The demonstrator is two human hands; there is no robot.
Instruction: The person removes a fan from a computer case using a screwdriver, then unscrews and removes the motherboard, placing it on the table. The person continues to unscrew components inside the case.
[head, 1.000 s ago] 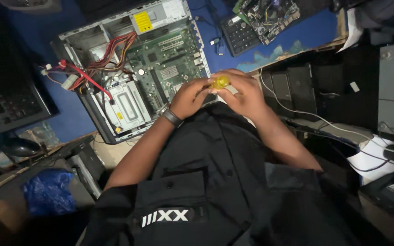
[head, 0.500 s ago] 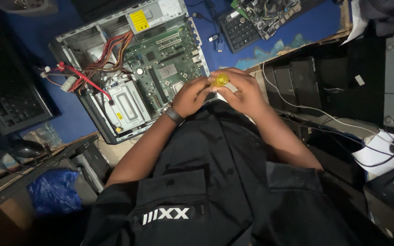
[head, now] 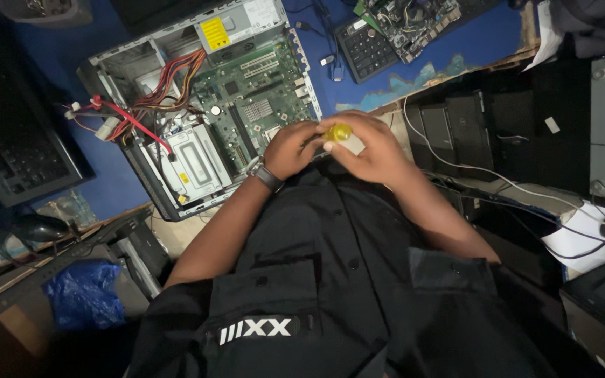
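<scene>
I see both hands, left hand (head: 290,148) and right hand (head: 369,148), closed around a yellow-handled screwdriver (head: 338,132) just beside the open computer case (head: 197,105), motherboard (head: 260,98) still mounted.

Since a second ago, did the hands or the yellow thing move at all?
Hardly. Both hands, left hand and right hand, stay together in front of the chest, still closed around the small yellow object. Only the view shifted a little. The open computer case and keypad lie on the blue table as before.

I see a blue-topped table (head: 71,63) — open computer case (head: 197,105), keypad (head: 362,49), loose circuit board (head: 414,21) lying on it.
</scene>
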